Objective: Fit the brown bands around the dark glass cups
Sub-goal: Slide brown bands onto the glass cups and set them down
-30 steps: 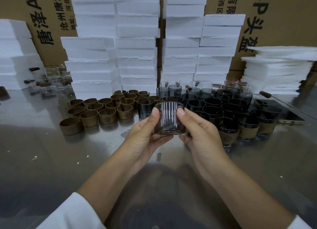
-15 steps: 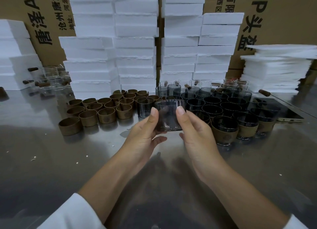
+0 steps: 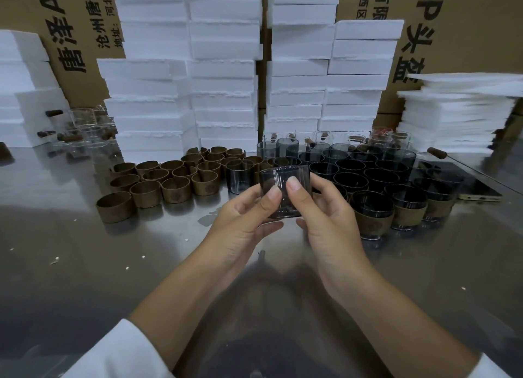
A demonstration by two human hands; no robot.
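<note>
holding one dark smoky glass cup [image 3: 285,190] up above the shiny metal table [image 3: 85,264], mouth up and tipped slightly away. left hand [image 3: 243,222] and right hand [image 3: 325,216] both clamped on it, thumbs on the near wall. loose brown paper-like bands [image 3: 158,182] grouped left, more dark cups [image 3: 368,173] right, some already banded.
</note>
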